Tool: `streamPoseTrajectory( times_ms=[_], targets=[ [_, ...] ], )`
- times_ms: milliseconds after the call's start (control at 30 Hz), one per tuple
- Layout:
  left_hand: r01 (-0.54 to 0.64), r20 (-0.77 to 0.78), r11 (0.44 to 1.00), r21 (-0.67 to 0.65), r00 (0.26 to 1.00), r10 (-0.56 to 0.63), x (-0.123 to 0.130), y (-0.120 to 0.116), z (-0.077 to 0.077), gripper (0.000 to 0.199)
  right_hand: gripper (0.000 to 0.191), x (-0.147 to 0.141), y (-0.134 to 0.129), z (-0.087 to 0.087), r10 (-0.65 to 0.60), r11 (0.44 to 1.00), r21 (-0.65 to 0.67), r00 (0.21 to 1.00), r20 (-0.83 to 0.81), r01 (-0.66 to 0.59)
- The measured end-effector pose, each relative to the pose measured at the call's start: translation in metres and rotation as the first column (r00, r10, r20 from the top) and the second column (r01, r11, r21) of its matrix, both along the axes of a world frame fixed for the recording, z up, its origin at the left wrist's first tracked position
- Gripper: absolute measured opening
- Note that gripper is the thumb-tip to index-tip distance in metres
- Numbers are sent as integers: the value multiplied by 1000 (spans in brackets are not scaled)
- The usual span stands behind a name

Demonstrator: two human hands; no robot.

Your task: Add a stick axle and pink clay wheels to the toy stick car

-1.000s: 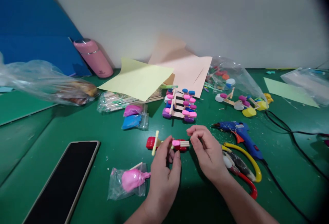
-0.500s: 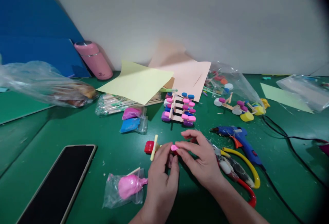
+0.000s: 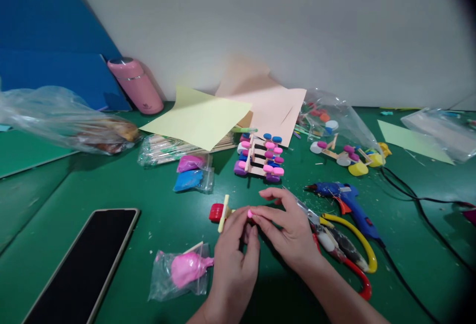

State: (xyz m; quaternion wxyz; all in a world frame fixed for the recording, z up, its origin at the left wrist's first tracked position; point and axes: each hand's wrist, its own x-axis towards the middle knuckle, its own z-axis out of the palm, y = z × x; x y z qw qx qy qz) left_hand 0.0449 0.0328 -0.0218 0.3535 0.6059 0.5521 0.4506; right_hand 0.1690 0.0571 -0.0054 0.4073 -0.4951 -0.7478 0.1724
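My left hand [image 3: 236, 247] is closed around a small craft-stick model with a yellow stick [image 3: 223, 213] and a red wheel [image 3: 216, 212] showing past its fingers. The rest of the model is hidden under that hand. Between the tips of my two hands is a small lump of pink clay [image 3: 250, 213]. The thumb and forefinger of my right hand [image 3: 292, 230] pinch it, while its other fingers are lifted. A clear bag of pink clay [image 3: 189, 268] lies left of my left hand. Beyond my hands stand finished-looking craft-stick models [image 3: 258, 158] with pink, blue and purple clay pieces.
To the right lie a blue glue gun [image 3: 345, 197] with its cord and pliers with red and yellow handles [image 3: 366, 237]. A phone [image 3: 80, 264] is at the left. Packets of clay [image 3: 189, 180], paper sheets [image 3: 201, 116] and a pink bottle [image 3: 137, 86] are farther back.
The pink clay lump shows less between the fingertips, as my right fingers have moved slightly left over it. My left hand stays in place.
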Motion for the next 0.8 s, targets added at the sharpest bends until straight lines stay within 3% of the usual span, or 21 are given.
streamPoseTrajectory(
  times_ms=[533, 800],
  targets=[
    [24, -4, 999, -33, 1000, -25, 0, -1, -1, 23, 18, 1, -2, -2, 13, 996, 87, 998, 57, -18],
    [4, 9, 1000, -4, 1000, -4, 0, -2, -1, 26, 23, 1, -4, -6, 10, 997, 72, 1000, 18, -11]
  ],
)
